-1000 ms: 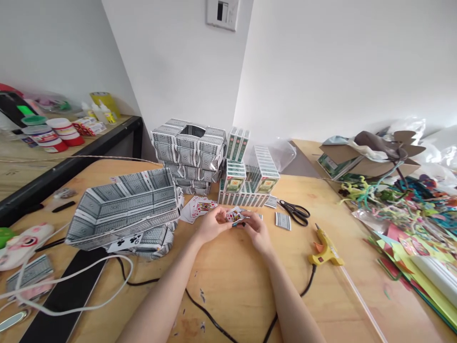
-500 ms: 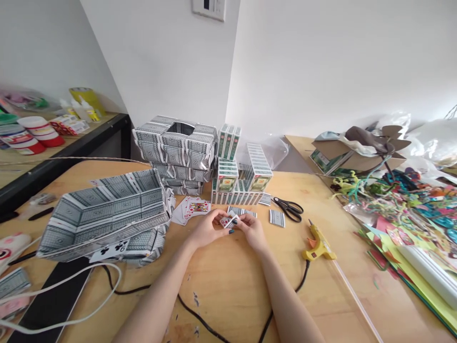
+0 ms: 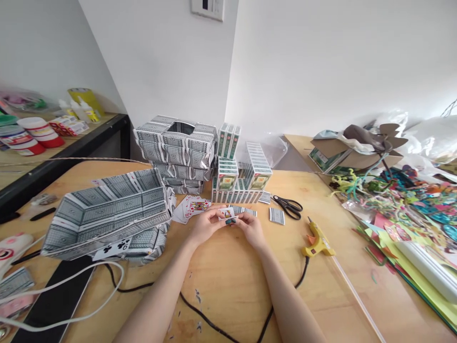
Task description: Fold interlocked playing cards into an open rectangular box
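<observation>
A small folded playing card is pinched between both my hands over the middle of the table, its printed face partly showing. My left hand grips its left side. My right hand closes on its right edge, thumbs meeting at the near edge. Just behind the hands lie patterned card pieces, face down and partly hidden. Loose playing cards, face up, fan out beside my left hand. Another patterned card piece lies to the right, near the black scissors.
An open box made of cards stands at left, with stacked card-covered boxes behind it. Card packs are piled at the back. A yellow glue gun with its black cord lies right. Craft scraps cover the far right.
Both hands have turned the card, so its face now shows more upright and its printed figure is visible. The hands stay in nearly the same place.
</observation>
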Demonstrator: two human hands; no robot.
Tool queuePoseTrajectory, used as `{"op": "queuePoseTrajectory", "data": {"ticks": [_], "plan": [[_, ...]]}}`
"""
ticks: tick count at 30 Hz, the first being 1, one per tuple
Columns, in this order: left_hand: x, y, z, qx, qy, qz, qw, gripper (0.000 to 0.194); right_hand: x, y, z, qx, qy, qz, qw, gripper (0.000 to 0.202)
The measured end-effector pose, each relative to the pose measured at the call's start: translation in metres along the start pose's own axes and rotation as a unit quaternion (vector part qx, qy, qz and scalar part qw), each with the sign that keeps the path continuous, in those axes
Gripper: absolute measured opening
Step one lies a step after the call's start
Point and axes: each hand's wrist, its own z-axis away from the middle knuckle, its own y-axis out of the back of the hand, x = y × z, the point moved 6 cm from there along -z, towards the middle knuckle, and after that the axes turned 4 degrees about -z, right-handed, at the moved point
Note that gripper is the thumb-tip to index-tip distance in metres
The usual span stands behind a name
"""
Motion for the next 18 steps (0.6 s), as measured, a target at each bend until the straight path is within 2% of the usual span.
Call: {"op": "queuePoseTrajectory", "data": {"ticks": [7, 13, 15, 18], "plan": [[-0.0032, -0.0046, 0.0027, 0.020, 0.041, 0.077, 0.996, 0.017, 0.0017, 0.0027, -0.0016, 0.000, 0.017, -0.016, 1.000, 0.023], [-0.0088, -0.0064, 0.0019, 0.058, 0.050, 0.128, 0.989, 0.035, -0.0057, -0.0007, 0.0016, 0.012, 0.063, 0.006, 0.998, 0.027], [-0.0074, -0.0043, 0.0020, 0.083, 0.044, 0.126, 0.988, 0.040, -0.0054, -0.0028, 0.0024, 0.017, 0.053, -0.027, 0.998, 0.027], [-0.0054, -0.0035, 0.0032, 0.097, 0.045, 0.132, 0.985, 0.048, -0.0049, -0.0068, 0.0027, 0.006, 0.028, -0.087, 0.996, 0.039]]}}
